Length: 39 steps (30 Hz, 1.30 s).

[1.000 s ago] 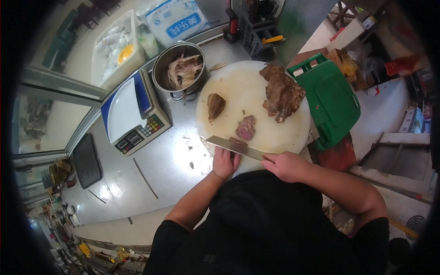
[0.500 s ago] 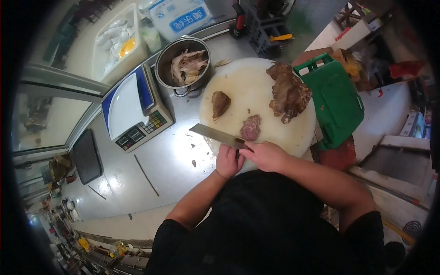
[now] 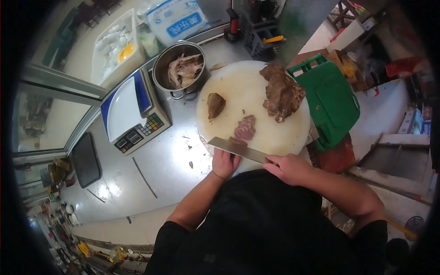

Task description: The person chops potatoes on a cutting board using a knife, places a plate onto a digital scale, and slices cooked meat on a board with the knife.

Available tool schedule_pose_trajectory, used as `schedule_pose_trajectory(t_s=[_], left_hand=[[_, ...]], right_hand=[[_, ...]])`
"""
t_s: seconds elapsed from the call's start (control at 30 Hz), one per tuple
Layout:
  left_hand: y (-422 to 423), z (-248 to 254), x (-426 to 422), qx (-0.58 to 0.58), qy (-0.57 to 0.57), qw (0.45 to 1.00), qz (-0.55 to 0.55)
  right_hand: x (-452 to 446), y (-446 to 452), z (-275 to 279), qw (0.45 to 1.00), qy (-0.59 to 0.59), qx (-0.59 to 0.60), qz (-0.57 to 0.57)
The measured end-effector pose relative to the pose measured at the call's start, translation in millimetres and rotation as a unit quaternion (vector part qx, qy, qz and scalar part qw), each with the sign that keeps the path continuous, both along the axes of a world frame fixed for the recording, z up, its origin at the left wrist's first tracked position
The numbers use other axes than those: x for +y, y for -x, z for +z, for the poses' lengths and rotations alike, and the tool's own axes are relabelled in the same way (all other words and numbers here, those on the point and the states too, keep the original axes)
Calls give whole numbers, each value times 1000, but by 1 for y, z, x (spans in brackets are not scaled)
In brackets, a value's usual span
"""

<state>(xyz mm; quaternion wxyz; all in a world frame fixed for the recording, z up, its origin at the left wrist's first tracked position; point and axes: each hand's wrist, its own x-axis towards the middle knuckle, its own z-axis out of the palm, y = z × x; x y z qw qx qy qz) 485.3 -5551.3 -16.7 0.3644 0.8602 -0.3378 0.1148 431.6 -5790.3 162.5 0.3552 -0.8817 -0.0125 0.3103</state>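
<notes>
My right hand point(image 3: 289, 169) is closed around the handle of a cleaver point(image 3: 243, 150), whose broad blade points left over the near edge of the round white cutting board point(image 3: 270, 137). Just behind the blade, my left hand point(image 3: 223, 163) has its fingers curled together on a piece of cooked meat, mostly hidden by blade and fingers. A brownish edge of meat point(image 3: 238, 141) shows beyond the blade. Pinkish meat slices point(image 3: 245, 127) lie overlapped in a small pile past it. A brown chunk of meat point(image 3: 216, 106) sits at the board's left, and a large brown piece point(image 3: 283, 93) at its right.
A steel pot point(image 3: 180, 68) with meat and bones stands at the board's upper left. Beside it is a digital scale point(image 3: 144, 130) carrying a white tray point(image 3: 124, 110). A green plastic lid point(image 3: 332, 103) borders the board's right side. Behind are a knife rack point(image 3: 261, 39) and a white tub point(image 3: 98, 75).
The cleaver has moved right and turned, its blade now crossing in front of my left fingers. My right hand has shifted right, away from my left. The whole view has shifted slightly.
</notes>
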Motion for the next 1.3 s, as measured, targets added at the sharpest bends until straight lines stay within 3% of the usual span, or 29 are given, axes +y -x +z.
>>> schedule_pose_trajectory(t_s=[0.33,0.53,0.63,0.8,1.0,1.13,1.3], left_hand=[[-3,4,2,36,9,999,-1],[-6,11,-1,36,37,999,16],[-8,15,-3,27,38,999,12],[-4,4,0,17,31,999,5],[-2,10,-3,-10,59,998,21],[1,8,-1,12,46,999,26],[0,2,0,12,18,1000,18]], right_hand=[[10,-17,-19,999,4,3,38],[24,-42,-21,997,12,62,38],[37,-47,-39,998,50,32,30],[47,-49,-66,1000,-3,-12,18],[24,-41,-61,999,-41,-12,-22],[6,-14,-25,998,-44,-1,-41],[-1,-3,-3,999,24,27,3]])
